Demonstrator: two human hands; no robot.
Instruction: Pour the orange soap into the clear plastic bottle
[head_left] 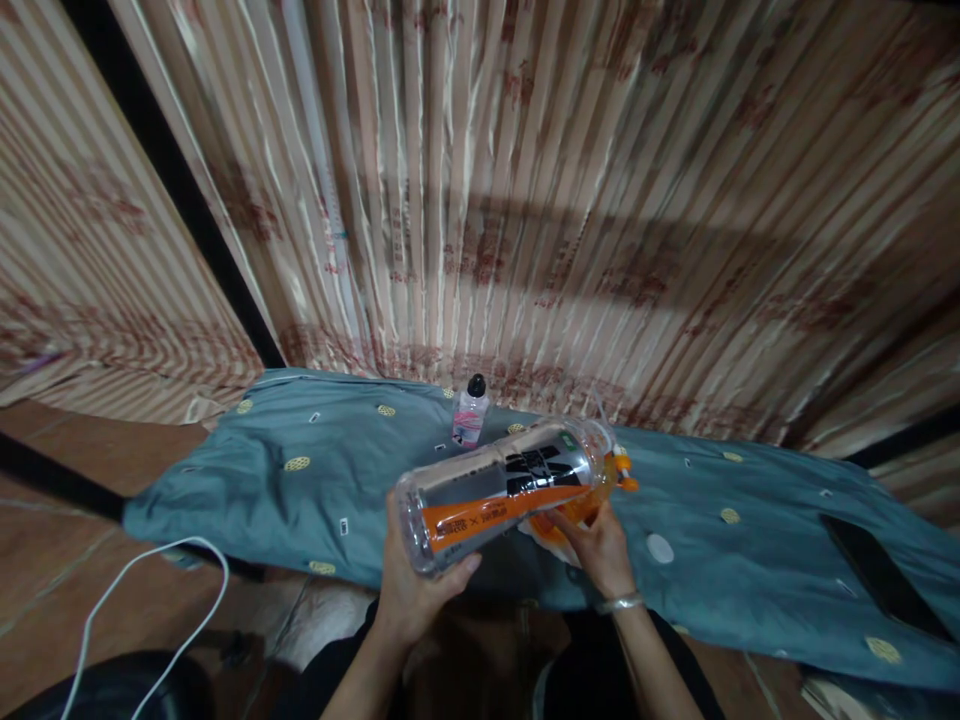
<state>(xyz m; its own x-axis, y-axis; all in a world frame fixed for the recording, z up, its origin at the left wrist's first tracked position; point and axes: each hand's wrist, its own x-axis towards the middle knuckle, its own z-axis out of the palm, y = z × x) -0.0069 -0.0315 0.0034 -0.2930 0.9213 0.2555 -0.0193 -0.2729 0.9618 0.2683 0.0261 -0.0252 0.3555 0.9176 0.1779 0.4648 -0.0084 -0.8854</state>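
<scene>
Your left hand (409, 590) under the big bottle's (499, 490) base, your right hand (592, 545) beside its neck, small bottle (470, 410) behind on the cloth (300, 500), curtain (525, 200) beyond, phone (885, 575) far right.

bottles: 2 (501, 490) (470, 411) | hands: 2 (411, 590) (596, 545) | cloth: 1 (750, 560) | cable: 1 (150, 590)

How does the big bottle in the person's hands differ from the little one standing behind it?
The large clear bottle lies tilted on its side, held by the left hand at its base and the right hand beneath; the small bottle stands upright, untouched, on the teal cloth. The large one bears an orange and black label; the small one a pinkish label and black cap. Both look like clear plastic.
</scene>
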